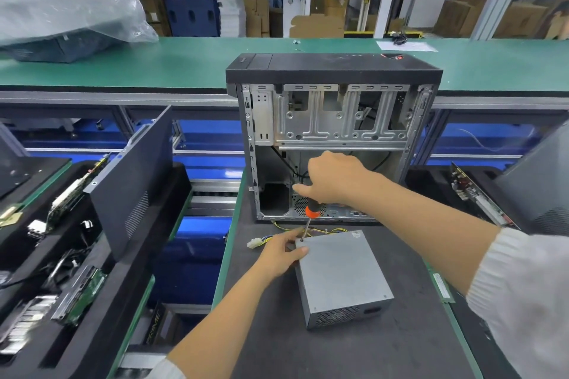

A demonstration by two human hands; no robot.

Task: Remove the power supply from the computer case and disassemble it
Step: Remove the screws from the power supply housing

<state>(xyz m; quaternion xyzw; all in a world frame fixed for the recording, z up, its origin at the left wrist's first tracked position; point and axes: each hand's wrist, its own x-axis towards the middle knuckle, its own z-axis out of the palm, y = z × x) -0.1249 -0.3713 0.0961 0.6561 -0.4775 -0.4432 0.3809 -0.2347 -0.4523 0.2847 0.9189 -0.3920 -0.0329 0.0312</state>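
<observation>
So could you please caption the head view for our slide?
Left hand steadies the removed power supply while the right hand sets a screwdriver on its corner screw.

Bare forearms; white ribbed knit sleeves pushed up above the wrists, cuffs loose on both arms

Grey power supply lies before open case.

Our right hand is raised, fingers curled into a fist round a tool handle whose shaft points down and slightly left from the grip. Just below that shaft's tip, our left hand rests with fingers bent and thumb pressed forward. Both forearms reach inward; the right sleeve is pushed back.
</observation>
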